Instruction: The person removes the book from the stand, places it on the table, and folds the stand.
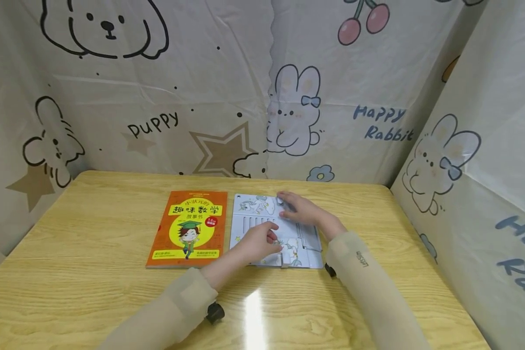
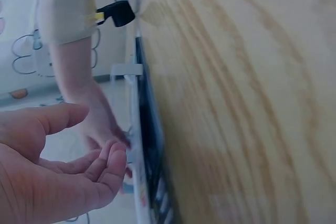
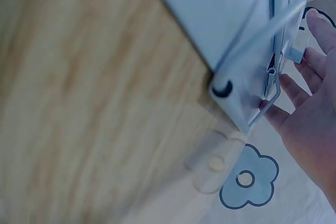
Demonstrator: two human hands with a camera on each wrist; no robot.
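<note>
A pale blue-grey folding book stand (image 1: 253, 206) with unicorn drawings lies on the wooden table. Over its lower left part hovers my left hand (image 1: 262, 241), fingers loosely bent. In the left wrist view that hand (image 2: 68, 166) holds nothing, and a small clip (image 2: 126, 70) sticks up at the stand's front edge. My right hand (image 1: 302, 210) is at the stand's upper right edge with spread fingers. The right wrist view shows the fingers (image 3: 296, 94) against the stand's edge, near a small tab (image 3: 295, 55) and a bent wire leg (image 3: 270, 106).
An orange book (image 1: 162, 233) with a cartoon figure lies flat just left of the stand. The wooden table (image 1: 92, 233) is bordered at the back and sides by a printed cloth (image 1: 218, 82). Light glares off the table front.
</note>
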